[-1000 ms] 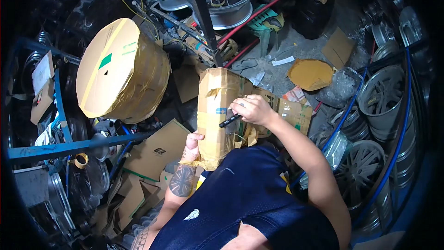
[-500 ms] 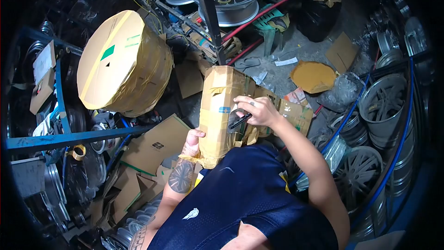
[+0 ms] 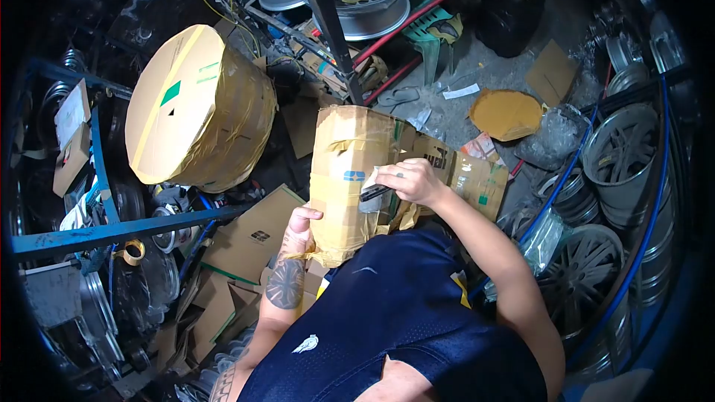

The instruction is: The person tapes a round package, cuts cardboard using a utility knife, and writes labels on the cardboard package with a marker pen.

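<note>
From the head view, we saw the navy shirt partly hiding the near end of the cardboard package, while the fingers of the left hand were out of sight at its left edge, so we could not tell their grip. The package lay before the torso, its long axis running away from us, and our right hand gripped a partly covered black pen-like tool pointing left over its faceted, tape-wrapped surface.
</note>
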Motion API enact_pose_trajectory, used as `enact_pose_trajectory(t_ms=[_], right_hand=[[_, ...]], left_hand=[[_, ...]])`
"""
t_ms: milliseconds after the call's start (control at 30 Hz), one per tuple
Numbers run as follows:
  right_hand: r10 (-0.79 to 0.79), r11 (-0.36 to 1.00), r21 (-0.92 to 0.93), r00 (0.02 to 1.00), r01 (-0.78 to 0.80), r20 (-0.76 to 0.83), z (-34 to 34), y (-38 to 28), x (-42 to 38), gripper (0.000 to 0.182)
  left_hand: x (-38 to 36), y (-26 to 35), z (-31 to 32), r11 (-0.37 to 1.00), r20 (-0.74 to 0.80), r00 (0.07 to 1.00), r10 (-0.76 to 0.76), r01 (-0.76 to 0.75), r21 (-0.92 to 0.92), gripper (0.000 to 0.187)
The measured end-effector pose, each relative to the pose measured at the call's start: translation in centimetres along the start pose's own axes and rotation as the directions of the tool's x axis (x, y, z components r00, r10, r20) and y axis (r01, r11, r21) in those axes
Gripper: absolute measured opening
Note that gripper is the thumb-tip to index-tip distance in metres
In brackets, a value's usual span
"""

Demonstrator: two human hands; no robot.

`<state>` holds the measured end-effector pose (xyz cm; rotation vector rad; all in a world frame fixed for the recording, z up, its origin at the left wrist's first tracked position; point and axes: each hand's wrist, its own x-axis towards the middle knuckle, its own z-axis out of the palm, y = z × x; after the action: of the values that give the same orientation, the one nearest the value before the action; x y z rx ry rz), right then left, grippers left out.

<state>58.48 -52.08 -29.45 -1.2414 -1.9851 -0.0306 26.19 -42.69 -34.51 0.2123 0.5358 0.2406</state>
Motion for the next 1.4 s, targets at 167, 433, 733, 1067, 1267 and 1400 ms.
enact_pose_trajectory(t_ms=[167,433,733,1067,1267,1400], right_hand=[[-0.036,0.999,-0.024,0.998,0.037,0.044,-0.8,0.9,-0.6,0.016],[-0.175,0.983,-0.027,0.974,0.181,0.141,-2.9,1.7,-1.0,0.011],[-0.349,0.93,-0.052,0.917,0.365,0.19,-3.7,3.3,-0.3,0.008],[-0.48,0.865,-0.022,0.84,0.501,0.253,-5.3,3.8,1.4,0.007],[0.062,0.975,0.196,0.978,-0.102,0.201,-4.8,2.5,-0.8,0.051],[0.792,0.293,0.631,0.553,-0.718,0.261,-1.3,-3.5,-3.3,0.017]], left_hand=[[0.0,0.8,0.4,0.999,0.013,0.999,-0.041,0.041,0.034,0.08],[0.5,1.4,-0.8,0.997,-0.007,0.998,-0.066,0.066,0.044,0.081],[0.3,2.0,-0.5,0.991,0.004,0.994,-0.11,0.109,0.073,0.075],[0.1,1.7,-0.1,0.988,-0.027,0.992,-0.12,0.122,0.095,0.068],[0.0,0.5,-0.7,0.995,0.012,0.996,-0.09,0.089,0.035,0.071],[-0.3,-1.0,-0.1,0.998,0.011,1.0,-0.011,0.011,-0.069,0.077]])
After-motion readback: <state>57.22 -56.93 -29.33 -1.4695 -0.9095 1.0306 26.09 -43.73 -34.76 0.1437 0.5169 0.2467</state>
